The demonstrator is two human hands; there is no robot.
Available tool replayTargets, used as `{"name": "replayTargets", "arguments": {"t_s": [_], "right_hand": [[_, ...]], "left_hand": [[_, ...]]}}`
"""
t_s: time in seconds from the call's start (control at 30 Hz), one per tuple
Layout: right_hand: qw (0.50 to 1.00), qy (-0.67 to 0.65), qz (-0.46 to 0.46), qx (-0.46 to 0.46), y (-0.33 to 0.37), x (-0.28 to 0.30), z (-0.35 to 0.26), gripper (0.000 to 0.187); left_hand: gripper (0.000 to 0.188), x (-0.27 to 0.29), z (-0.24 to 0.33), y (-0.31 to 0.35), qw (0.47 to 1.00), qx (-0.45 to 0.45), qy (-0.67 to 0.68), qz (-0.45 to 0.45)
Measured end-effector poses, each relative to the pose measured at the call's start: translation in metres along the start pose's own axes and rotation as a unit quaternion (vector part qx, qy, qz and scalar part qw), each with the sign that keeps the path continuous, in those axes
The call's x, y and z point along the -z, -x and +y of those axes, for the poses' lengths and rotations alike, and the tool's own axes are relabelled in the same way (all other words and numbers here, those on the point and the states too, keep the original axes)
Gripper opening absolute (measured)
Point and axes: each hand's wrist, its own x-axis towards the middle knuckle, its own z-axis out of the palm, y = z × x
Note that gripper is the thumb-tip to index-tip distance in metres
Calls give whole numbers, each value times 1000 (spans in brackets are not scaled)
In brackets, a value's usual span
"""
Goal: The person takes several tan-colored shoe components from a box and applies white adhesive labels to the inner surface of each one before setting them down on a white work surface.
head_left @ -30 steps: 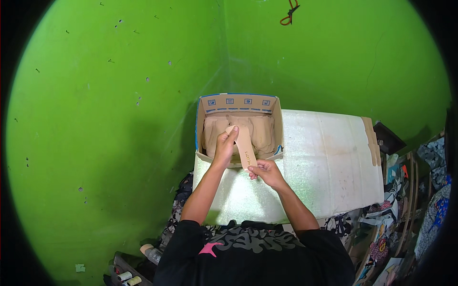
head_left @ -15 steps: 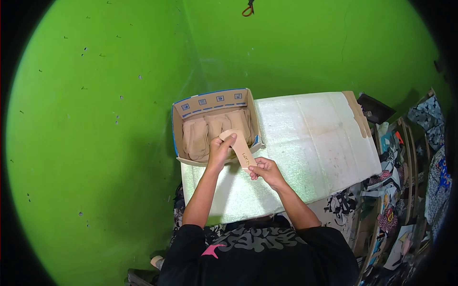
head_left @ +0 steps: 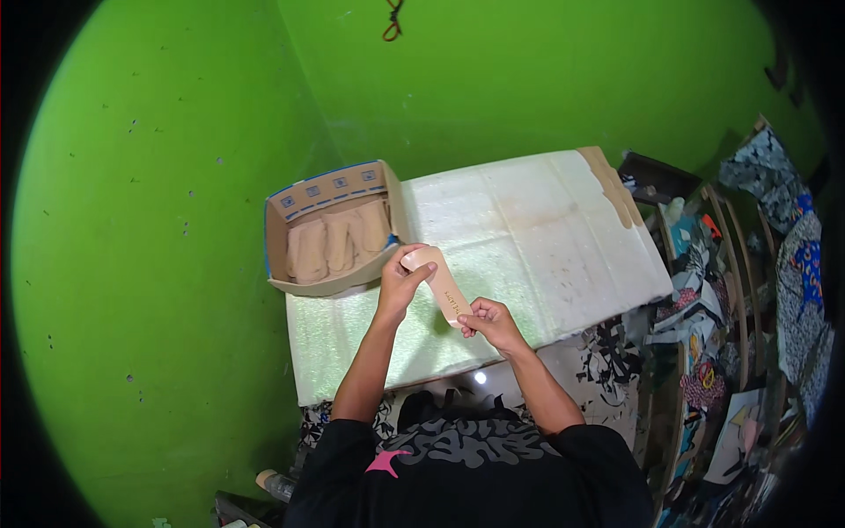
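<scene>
A beige shoe insole (head_left: 444, 288) with dark lettering near its lower end is stretched between my hands above the white tabletop. My left hand (head_left: 405, 280) grips its upper, rounded end, thumb on top and fingers beneath. At the lower end, the fingers of my right hand (head_left: 486, 322) pinch the edge. Just left of my left hand stands an open cardboard box (head_left: 282, 268) with blue edging. Inside it, stacked beige insoles (head_left: 339, 239) lie in several rows.
The white-covered table (head_left: 528, 238) has a torn brown strip (head_left: 612, 187) along its right end. Green walls (head_left: 194, 290) meet behind the box. At the right, a wooden rack (head_left: 735, 290) is crammed with fabric scraps, and a dark tray (head_left: 656, 179) sits behind the table's corner.
The view has swung right, so the box and table appear farther left. My hands and the insole have moved off the box's front edge to its right, over the table.
</scene>
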Motion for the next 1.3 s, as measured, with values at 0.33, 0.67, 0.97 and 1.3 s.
{"name": "replayTargets", "arguments": {"t_s": [0.33, 0.67, 0.97, 1.3], "right_hand": [[996, -6, 86, -3, 102, 100, 6, 11], [973, -42, 221, 51, 143, 163, -6, 7], [963, -37, 263, 46, 131, 238, -25, 9], [977, 51, 204, -28, 91, 314, -62, 13]], "left_hand": [[28, -109, -44, 26, 998, 36, 17, -56], [15, -199, -74, 5, 962, 146, 166, -157], [10, -286, -116, -49, 963, 145, 167, -155], [15, -341, -151, -120, 973, 145, 121, -134]]}}
